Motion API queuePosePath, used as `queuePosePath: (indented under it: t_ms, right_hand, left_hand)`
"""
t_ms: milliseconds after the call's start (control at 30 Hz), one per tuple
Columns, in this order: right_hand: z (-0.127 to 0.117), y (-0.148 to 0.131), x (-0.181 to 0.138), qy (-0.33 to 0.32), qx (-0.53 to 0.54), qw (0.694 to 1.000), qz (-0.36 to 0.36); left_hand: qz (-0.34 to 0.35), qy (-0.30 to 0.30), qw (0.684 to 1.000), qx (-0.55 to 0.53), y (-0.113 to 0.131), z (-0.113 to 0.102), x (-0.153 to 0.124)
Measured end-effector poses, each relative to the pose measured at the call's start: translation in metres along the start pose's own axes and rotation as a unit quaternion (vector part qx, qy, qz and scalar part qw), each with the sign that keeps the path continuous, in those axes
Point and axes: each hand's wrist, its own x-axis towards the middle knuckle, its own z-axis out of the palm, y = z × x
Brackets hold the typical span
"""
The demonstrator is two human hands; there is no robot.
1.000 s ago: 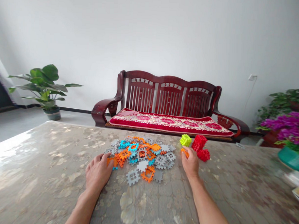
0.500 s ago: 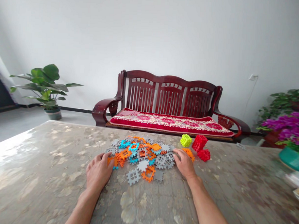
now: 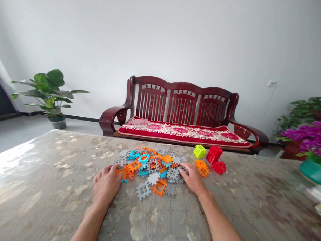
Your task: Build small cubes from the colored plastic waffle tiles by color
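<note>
A pile of flat interlocking plastic tiles [image 3: 150, 167] in grey, orange and blue lies on the marbled table [image 3: 55, 187]. My left hand [image 3: 105, 185] rests palm down at the pile's left edge, its fingertips on an orange tile [image 3: 121, 172]. At the pile's right edge my right hand [image 3: 193, 178] has its fingers stretched onto grey tiles [image 3: 182, 169]. A single orange tile [image 3: 201, 167] lies free just right of that hand. Beyond it stand a yellow-green cube [image 3: 199, 151] and two red cubes [image 3: 214, 154] [image 3: 218, 167] built from such tiles.
A dark wooden bench [image 3: 182, 107] with a red cushion stands behind the table. A leafy potted plant [image 3: 49, 92] is on the floor at the left. Purple flowers in a green pot [image 3: 310, 150] and some books sit at the table's right edge.
My right hand let go of the orange tile beside the red cubes and slid left onto the pile's grey tiles. My left hand stayed put.
</note>
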Motion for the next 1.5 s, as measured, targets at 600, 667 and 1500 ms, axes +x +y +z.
queuePosePath:
  t_ms: [600,667,1500]
  right_hand:
    - [-0.002,0.0,-0.001,0.079,-0.041,0.996,0.011]
    - [-0.003,0.003,0.0,0.12,-0.079,0.99,0.009]
    - [-0.035,0.026,-0.006,0.096,-0.276,0.906,0.306]
  left_hand:
    - [0.002,0.004,1.0,-0.005,-0.001,0.001,0.0]
    - [0.001,0.005,1.0,-0.005,-0.001,0.001,0.0]
    - [0.003,-0.002,1.0,-0.002,0.0,-0.001,-0.001]
